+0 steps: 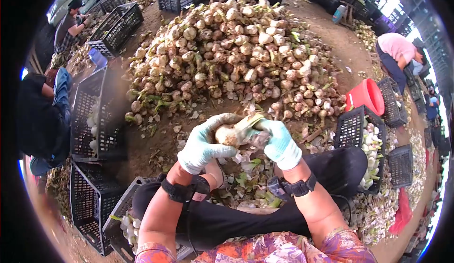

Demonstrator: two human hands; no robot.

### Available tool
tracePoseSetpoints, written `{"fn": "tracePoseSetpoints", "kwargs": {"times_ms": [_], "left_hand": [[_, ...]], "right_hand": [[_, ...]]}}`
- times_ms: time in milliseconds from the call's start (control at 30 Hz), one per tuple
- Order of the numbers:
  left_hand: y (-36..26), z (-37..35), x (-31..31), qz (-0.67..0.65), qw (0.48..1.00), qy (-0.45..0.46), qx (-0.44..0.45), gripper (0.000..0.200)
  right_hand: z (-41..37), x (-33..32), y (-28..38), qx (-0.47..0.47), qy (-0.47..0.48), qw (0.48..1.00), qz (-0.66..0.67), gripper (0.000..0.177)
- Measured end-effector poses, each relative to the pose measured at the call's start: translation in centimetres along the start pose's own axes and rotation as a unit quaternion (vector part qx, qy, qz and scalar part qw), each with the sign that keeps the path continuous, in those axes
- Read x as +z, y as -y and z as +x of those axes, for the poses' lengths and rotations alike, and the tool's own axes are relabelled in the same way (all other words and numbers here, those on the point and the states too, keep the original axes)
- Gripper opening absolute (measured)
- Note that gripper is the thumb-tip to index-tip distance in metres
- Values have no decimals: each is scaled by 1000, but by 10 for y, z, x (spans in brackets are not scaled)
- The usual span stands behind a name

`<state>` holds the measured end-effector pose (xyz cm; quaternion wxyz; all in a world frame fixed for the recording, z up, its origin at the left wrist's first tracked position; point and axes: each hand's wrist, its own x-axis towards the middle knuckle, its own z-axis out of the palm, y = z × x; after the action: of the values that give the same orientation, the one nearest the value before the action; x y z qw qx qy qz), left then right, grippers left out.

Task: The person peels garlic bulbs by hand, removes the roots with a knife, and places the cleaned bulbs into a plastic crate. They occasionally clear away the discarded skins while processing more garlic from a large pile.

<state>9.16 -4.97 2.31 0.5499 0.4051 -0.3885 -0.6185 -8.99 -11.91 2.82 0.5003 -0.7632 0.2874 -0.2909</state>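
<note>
Both of my hands wear pale gloves and meet in front of my lap. My left hand [204, 142] is closed round the bulb of a garlic head [226, 135]. At the stem and peeled husk of the same garlic, my right hand [280, 142] is closed, with loose skin bunched at its fingertips. Beyond my hands rises a large pile of unpeeled garlic [236, 50]. Garlic skins [246, 173] lie scattered on the ground between my legs.
Black crates of cleaned garlic stand at right [350, 128] and lower left [113, 232]. More crates [87, 197] line the left side. A red bucket [366, 97] sits at right. People sit at far left [42, 116], upper left [66, 26] and upper right [397, 48].
</note>
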Motion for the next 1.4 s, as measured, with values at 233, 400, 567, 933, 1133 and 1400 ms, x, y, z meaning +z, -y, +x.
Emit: {"fn": "tracePoseSetpoints", "kwargs": {"times_ms": [233, 400, 567, 933, 1133, 1400], "left_hand": [[5, -4, 10, -200, 978, -39, -35, 62], [22, 0, -1, -304, 937, -7, -173, 48], [29, 0, 18, -107, 991, -72, -35, 46], [27, 4, 11, -274, 961, -6, -31, 52], [36, 4, 14, -124, 988, -88, 27, 64], [22, -2, 4, -165, 982, -1, -88, 65]], "right_hand": [[-17, 17, -1, 49, -137, 979, 141, 27], [-20, 25, 2, -17, -164, 984, 66, 30], [-23, 26, 13, 18, -225, 974, 2, 23], [-33, 21, 8, 47, -194, 960, 194, 22], [-24, 21, 20, 145, -126, 846, 498, 23], [-23, 32, 6, -21, -212, 977, -32, 23]]}}
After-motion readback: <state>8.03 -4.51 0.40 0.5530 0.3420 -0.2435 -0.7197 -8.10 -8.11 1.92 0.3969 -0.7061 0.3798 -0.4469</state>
